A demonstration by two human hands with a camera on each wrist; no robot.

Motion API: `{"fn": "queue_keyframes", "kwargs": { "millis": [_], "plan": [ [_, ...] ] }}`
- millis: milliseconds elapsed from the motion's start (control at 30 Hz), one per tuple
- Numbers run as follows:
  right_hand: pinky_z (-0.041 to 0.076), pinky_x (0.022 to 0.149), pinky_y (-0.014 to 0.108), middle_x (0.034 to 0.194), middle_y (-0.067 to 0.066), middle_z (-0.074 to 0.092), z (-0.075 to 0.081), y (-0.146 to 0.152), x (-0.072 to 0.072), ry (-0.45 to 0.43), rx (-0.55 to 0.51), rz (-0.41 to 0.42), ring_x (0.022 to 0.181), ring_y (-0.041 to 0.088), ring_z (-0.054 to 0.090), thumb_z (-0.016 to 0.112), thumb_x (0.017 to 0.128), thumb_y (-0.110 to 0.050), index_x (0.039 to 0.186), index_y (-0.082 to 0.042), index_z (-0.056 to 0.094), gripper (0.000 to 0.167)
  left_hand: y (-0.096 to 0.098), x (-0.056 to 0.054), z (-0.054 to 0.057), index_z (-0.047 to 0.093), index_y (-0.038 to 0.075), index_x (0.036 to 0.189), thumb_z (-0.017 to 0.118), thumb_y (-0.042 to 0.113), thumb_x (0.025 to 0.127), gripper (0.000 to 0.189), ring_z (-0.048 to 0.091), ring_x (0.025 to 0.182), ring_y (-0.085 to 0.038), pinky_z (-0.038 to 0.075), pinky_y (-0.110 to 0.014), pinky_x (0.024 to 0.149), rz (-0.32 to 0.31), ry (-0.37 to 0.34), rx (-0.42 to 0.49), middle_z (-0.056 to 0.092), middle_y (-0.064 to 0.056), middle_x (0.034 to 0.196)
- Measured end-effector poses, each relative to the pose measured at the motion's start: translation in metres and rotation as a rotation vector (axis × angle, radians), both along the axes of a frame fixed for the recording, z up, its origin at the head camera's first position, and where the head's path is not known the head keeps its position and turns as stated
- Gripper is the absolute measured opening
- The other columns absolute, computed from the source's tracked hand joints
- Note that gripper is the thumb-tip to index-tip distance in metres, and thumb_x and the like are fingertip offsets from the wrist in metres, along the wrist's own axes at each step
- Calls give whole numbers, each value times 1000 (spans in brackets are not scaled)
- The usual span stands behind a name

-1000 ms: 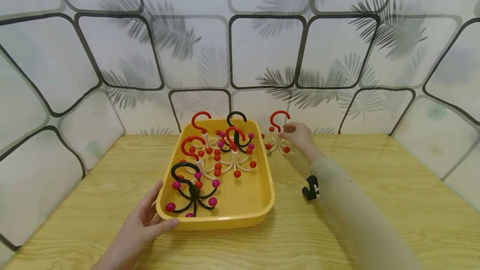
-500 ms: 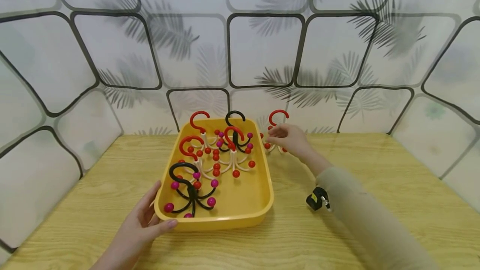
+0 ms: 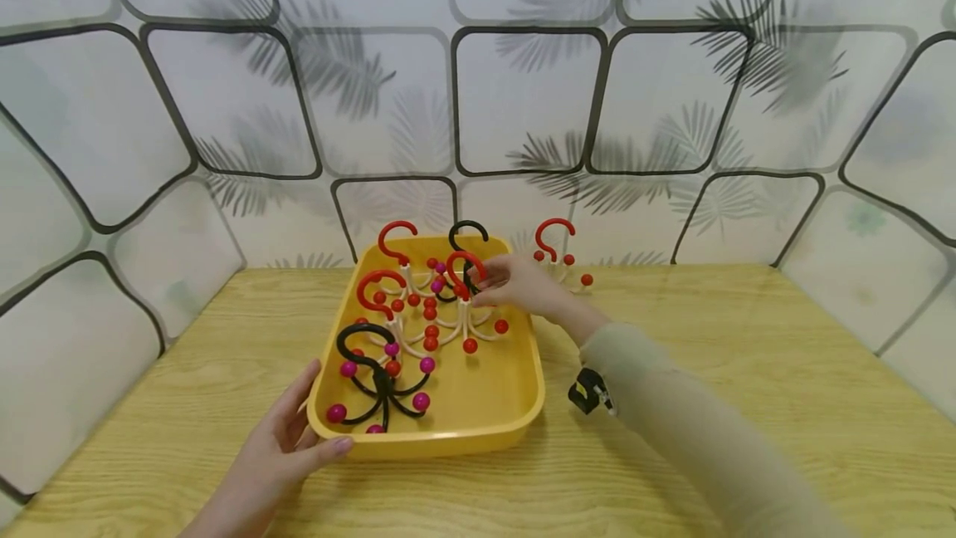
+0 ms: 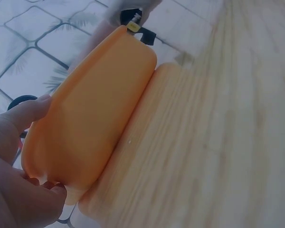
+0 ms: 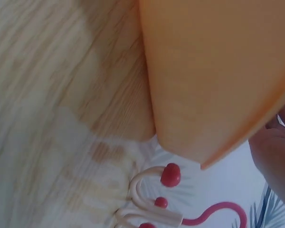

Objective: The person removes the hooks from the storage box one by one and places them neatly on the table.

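My left hand (image 3: 272,447) grips the near left corner of a yellow plastic tray (image 3: 441,443), thumb on the rim and fingers against the outer wall. Inside stand multi-arm hangers with ball tips. My right hand (image 3: 526,285) reaches over the tray's right side. Its fingertips are right at the base of a hanger with a red hook and white arms (image 3: 465,315), a gap showing between thumb and fingers. Partly behind that hand is a black hanger (image 3: 469,226). Another red-hooked hanger (image 5: 168,216) stands on the table outside the tray, beyond my right wrist.
Two more red-hooked hangers, one at the back left (image 3: 404,260) and one in front of it (image 3: 388,314), stand in the tray. A black hanger with pink balls (image 3: 384,384) is nearest. The wooden table (image 3: 709,339) meets a patterned backdrop (image 3: 523,106) behind.
My right hand has left the red-hooked hanger outside the tray and moved left to the one inside. The left hand stays at the tray corner.
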State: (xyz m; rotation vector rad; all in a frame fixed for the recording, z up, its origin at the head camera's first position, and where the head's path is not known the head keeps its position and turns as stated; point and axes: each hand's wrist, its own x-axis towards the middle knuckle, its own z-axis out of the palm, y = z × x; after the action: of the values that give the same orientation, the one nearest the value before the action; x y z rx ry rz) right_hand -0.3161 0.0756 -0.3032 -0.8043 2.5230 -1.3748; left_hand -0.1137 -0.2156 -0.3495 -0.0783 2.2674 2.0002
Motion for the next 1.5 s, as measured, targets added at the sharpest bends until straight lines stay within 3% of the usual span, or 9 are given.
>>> {"fn": "queue_keyframes", "kwargs": {
  "millis": [367, 833, 1133, 1400, 1500],
  "plan": [
    [53, 82, 31, 99, 7, 71, -1, -21, 4, 1, 120, -51, 91, 19, 67, 81, 77, -15, 110, 0, 67, 39, 0, 0, 0, 1, 22, 155, 73, 12, 85, 101, 18, 140, -38, 36, -32, 100, -2, -7, -2, 2, -12, 159],
    [52, 82, 32, 91, 4, 71, 2, -29, 6, 33, 274, -91, 86, 16, 64, 80, 79, -18, 103, -5, 71, 29, -2, 0, 1, -1, 25, 154, 72, 13, 87, 100, 20, 140, -38, 44, -28, 96, -16, -37, 24, 0, -11, 159],
    [52, 81, 33, 89, 3, 71, -1, -28, 6, 66, 257, -106, 85, 16, 65, 80, 79, -18, 100, -5, 72, 26, -1, -1, 1, -1, 26, 154, 72, 14, 86, 101, 18, 140, -38, 42, -30, 98, -16, -39, 9, 0, -10, 159],
    [53, 78, 32, 87, 3, 72, -1, -23, 8, 37, 136, -146, 84, 17, 67, 83, 75, -18, 94, -6, 72, 25, -1, 0, 0, -1, 24, 155, 72, 14, 86, 100, 17, 140, -39, 36, -34, 101, -12, -23, 1, 0, -12, 159],
    [53, 78, 32, 91, 3, 71, -1, -21, 9, 32, 103, -151, 86, 17, 66, 82, 76, -20, 99, -5, 71, 30, -1, 0, 0, 0, 23, 155, 73, 14, 86, 101, 18, 140, -39, 36, -35, 101, -10, -21, -8, 1, -13, 159]
  ]
}}
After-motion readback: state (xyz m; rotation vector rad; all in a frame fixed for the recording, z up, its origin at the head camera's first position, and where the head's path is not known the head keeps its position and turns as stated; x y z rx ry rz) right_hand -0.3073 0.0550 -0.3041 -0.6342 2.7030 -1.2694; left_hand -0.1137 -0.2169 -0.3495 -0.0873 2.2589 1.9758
